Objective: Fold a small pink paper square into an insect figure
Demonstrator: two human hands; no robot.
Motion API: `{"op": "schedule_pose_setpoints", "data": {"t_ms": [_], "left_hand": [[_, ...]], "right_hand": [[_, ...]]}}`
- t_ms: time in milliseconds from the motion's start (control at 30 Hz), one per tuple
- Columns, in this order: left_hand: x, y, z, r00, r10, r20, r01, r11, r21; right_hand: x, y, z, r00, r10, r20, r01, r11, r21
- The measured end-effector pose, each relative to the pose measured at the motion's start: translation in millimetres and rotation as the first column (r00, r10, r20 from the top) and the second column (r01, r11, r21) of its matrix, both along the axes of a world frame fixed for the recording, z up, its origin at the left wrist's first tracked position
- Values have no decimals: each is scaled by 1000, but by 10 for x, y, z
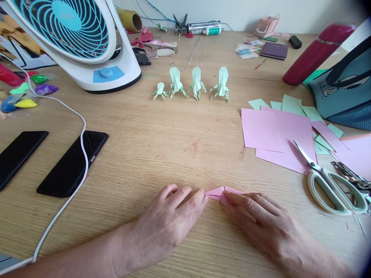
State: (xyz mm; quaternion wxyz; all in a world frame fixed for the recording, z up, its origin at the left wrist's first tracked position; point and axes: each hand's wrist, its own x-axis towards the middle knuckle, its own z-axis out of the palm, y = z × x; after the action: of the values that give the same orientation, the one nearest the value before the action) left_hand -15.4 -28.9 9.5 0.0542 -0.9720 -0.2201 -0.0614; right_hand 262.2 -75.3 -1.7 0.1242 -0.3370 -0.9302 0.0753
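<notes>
A small folded piece of pink paper (217, 191) lies on the wooden table between my hands. Its left tip is pinched between the thumb and forefinger of my left hand (171, 214). My right hand (261, 220) has its thumb and forefinger pressed on the right half of the paper, and its fingers hide that end. Fold lines run along the visible part. Farther back stand several pale green origami figures in a row, among them a small one (160, 90) at the left and a taller one (222, 82) at the right.
White-handled scissors (333, 185) lie at the right, beside pink sheets (286, 135) and green paper scraps. A red flask (319, 54) stands behind them. At the left are a fan (107, 73), two black phones (72, 164) and a white cable (84, 146).
</notes>
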Motion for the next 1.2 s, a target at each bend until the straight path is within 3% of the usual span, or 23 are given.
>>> {"op": "schedule_pose_setpoints", "data": {"t_ms": [267, 567, 800, 933, 1033, 1200], "left_hand": [[-4, 59, 18, 999, -36, 2, 36, 996, -77], [-52, 36, -16, 998, -38, 44, 40, 998, -43], [-22, 36, 30, 998, -37, 58, 38, 999, -6], [98, 83, 76, 996, 19, 91, -4, 987, -160], [272, 125, 89, 980, 178, 83, -144, 937, -318], [565, 182, 114, 949, 311, 54, -254, 854, -453]], "right_hand": [[-8, 18, 7, 1000, -13, -25, 13, 1000, -11], [21, -16, -15, 1000, -19, 17, 20, 998, -55], [-64, 4, 8, 999, -38, 15, 37, 998, 47], [-63, -10, -30, 997, -81, -18, 82, 997, 8], [-32, -8, -58, 981, -134, -139, 122, 988, -91], [-42, 39, -57, 895, -309, -320, 256, 946, -198]]}}
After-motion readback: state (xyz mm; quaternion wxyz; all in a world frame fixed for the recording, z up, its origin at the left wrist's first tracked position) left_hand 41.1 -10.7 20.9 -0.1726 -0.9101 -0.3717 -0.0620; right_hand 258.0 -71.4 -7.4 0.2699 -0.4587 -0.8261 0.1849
